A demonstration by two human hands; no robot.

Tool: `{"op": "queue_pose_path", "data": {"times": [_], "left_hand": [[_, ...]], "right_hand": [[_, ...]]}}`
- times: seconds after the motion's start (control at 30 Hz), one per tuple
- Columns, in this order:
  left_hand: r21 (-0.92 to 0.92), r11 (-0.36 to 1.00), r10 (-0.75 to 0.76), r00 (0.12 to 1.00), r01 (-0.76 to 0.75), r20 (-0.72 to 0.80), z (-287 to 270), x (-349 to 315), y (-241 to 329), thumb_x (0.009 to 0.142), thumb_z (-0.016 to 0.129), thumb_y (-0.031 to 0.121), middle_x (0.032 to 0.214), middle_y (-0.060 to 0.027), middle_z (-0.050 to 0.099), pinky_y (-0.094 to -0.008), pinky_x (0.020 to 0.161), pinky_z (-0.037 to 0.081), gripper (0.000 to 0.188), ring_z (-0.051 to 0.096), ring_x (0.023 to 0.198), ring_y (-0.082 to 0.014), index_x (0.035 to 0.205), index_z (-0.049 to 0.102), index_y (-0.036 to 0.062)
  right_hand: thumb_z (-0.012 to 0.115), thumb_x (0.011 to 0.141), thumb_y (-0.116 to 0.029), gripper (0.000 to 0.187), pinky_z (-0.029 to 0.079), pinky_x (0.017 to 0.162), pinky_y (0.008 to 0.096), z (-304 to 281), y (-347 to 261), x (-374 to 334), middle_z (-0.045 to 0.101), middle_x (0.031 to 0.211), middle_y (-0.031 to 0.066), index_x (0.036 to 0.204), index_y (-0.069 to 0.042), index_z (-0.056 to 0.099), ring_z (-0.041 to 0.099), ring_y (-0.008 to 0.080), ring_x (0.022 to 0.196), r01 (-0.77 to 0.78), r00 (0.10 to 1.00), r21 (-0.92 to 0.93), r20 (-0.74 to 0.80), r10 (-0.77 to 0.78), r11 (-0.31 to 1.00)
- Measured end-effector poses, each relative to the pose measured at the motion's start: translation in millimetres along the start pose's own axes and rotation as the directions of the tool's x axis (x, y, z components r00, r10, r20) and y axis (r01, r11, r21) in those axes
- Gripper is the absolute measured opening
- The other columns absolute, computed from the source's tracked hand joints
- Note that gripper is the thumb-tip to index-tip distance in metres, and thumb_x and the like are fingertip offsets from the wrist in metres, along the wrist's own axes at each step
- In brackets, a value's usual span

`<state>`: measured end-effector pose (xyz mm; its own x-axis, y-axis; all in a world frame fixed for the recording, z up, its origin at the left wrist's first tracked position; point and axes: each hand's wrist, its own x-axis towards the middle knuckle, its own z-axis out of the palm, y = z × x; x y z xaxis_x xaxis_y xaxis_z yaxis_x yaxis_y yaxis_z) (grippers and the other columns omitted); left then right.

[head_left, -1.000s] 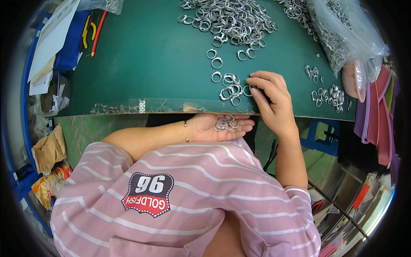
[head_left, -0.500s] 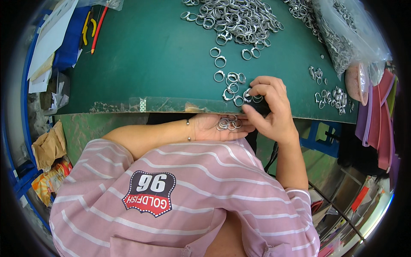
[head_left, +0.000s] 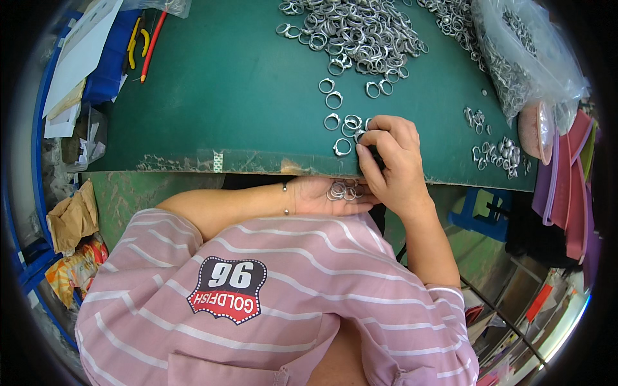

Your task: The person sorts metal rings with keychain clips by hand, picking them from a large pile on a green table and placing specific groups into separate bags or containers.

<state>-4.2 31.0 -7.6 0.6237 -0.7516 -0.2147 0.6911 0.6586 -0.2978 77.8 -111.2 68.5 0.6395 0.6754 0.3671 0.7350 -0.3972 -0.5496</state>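
Left hand (head_left: pixel 315 198): palm up, flat open, just under the table's (head_left: pixel 193 116) front edge, fingers to the right. Several rings (head_left: pixel 337 189) lie loose on the palm and finger bases.

Right hand (head_left: pixel 399 164): over the table's front edge, right of its middle, fingers curled, thumb below them. Fingertips are at a ring in the near cluster (head_left: pixel 351 123); can't tell if it's pinched or only touched.

More single rings run from that cluster up to the big pile (head_left: pixel 360 35), which sits well back from the front edge. Two separate small groups toward the front right corner; the nearer group (head_left: pixel 502 154) is the bigger one.

Right edge: clear bag (head_left: pixel 537 61) with more rings in it, pink bowl (head_left: pixel 535 132) just below, touching or overlapping, can't tell.

Left edge, toward the back: yellow-handled pliers (head_left: pixel 132 46), red pencil (head_left: pixel 153 48) beside them, tip toward the front edge. Blue stool (head_left: pixel 475 222) below the front right corner.
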Motion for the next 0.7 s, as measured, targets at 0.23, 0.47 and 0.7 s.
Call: {"op": "queue_pose_path", "data": {"times": [0.23,0.47,0.7], "left_hand": [[-0.014,1.0,0.003,1.0,-0.003,-0.021,-4.8,1.7,0.0,0.101,0.047,0.032,0.121,-0.0202,0.059,-0.0442,0.105,0.047,0.043,0.059,0.114,-0.0308,0.124,0.051,-0.0046],[0.0,1.0,-0.002,1.0,0.002,-0.013,-8.7,0.1,-0.3,0.101,0.046,0.035,0.124,-0.0159,0.058,-0.0476,0.105,0.046,0.041,0.057,0.118,-0.0294,0.125,0.052,0.0019],[-0.153,0.988,0.011,0.958,0.034,0.285,-29.3,-14.0,-2.9,0.104,0.035,0.032,0.133,-0.0119,0.051,-0.0451,0.11,0.04,0.039,0.052,0.124,-0.0252,0.132,0.045,0.0078]], "right_hand": [[0.069,0.073,-0.006,0.028,0.041,0.088,0.0417,2.0,-12.2,14.6,0.059,0.107,0.0092,0.101,-0.007,0.064,0.054,0.0301,0.104,0.047,0.998,-0.081,-0.031,-0.05,0.996],[0.068,0.073,-0.007,0.04,0.041,0.093,0.042,-1.6,-8.8,18.4,0.058,0.118,0.0122,0.112,-0.006,0.063,0.053,0.032,0.111,0.014,0.999,0.216,0.026,-0.02,0.976],[0.069,0.074,-0.003,0.021,0.044,0.084,0.0401,5.3,-26.8,-5.0,0.063,0.103,0.0111,0.095,-0.003,0.067,0.06,0.0311,0.096,0.203,0.932,0.379,0.208,-0.297,0.903]]}}
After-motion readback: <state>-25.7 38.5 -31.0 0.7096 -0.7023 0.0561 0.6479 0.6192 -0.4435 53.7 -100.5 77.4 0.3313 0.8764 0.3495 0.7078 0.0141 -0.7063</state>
